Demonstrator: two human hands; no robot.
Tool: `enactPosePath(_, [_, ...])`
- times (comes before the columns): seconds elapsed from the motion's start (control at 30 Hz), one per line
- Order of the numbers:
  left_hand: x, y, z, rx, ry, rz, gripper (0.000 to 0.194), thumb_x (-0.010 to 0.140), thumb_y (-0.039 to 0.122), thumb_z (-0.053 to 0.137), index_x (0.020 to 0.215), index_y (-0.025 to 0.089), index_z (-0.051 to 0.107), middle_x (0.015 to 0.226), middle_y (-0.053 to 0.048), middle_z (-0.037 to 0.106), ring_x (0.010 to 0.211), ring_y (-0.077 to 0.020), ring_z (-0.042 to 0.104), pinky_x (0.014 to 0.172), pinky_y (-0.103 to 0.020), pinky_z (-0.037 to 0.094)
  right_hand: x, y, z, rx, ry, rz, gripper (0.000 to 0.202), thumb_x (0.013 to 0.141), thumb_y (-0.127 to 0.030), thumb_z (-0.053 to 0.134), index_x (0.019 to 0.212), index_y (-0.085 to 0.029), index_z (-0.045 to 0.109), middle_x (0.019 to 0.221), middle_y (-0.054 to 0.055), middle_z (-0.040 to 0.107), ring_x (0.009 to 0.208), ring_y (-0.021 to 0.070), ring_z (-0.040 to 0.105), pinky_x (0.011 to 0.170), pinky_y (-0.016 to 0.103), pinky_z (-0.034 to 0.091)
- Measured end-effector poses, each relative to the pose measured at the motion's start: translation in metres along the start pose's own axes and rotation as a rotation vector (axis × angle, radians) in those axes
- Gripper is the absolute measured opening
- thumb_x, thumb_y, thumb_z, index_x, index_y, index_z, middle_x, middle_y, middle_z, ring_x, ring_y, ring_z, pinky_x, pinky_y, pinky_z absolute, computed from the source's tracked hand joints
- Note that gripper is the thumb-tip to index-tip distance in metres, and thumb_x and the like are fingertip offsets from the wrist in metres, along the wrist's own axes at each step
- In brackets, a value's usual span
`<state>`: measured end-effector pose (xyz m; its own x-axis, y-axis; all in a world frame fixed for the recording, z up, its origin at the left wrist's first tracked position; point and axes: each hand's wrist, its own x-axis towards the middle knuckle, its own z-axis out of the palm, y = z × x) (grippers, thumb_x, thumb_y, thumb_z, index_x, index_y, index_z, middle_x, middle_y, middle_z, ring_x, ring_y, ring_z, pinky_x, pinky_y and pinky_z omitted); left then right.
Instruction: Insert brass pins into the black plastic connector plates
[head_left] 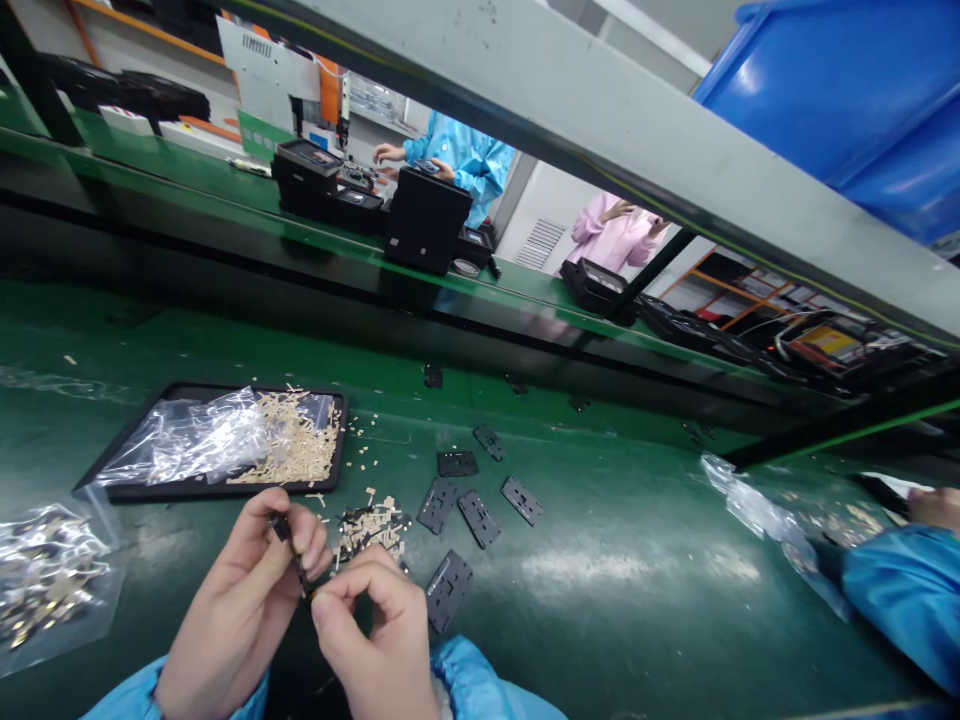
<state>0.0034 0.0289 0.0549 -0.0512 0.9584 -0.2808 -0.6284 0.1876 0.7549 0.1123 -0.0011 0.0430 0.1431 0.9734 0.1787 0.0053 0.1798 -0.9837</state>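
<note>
My left hand (244, 600) grips a thin black part (291, 545), which is seen edge-on and tilted. The fingertips of my right hand (379, 630) are pinched together at the lower end of that part; anything smaller between them is too small to make out. Just beyond my hands lies a pile of small tan and dark pieces (371, 527). Several flat black plates with cutouts (478, 518) are spread to the right of the pile, one of them (450, 590) close to my right hand.
A black tray (341, 440) holds clear plastic bags (195, 435) and tan bits. At the left edge is a bag of metallic pieces (49, 580). A co-worker's sleeve (911, 590) shows at right, near another plastic bag (772, 520). A metal beam (525, 110) crosses above; people stand beyond.
</note>
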Motion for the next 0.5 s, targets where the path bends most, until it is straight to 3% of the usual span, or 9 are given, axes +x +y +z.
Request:
enactPosePath(0.27, [-0.006, -0.007, -0.006, 0.128, 0.181, 0.159, 0.052, 0.053, 0.052, 0.09, 0.088, 0.031, 0.059, 0.063, 0.006, 0.063, 0.06, -0.0134, 0.058, 0.058, -0.02, 0.053, -0.003, 0.0, -0.005, -0.068, 0.029, -0.142, 0.017, 0.072, -0.007, 0.061, 0.065, -0.021, 0.067, 0.062, -0.001, 0.056, 0.059, 0.015, 0.056, 0.056, 0.026, 0.046])
enactPosePath(0.5, [-0.009, -0.017, -0.025, 0.258, 0.19, 0.316, 0.032, 0.073, 0.049, 0.08, 0.094, 0.034, 0.061, 0.074, 0.008, 0.068, 0.074, -0.0135, 0.063, 0.073, -0.018, 0.053, -0.003, 0.0, -0.006, -0.122, 0.059, -0.177, 0.017, 0.072, -0.007, 0.061, 0.065, -0.022, 0.067, 0.063, -0.001, 0.057, 0.058, 0.0153, 0.057, 0.055, 0.026, 0.045])
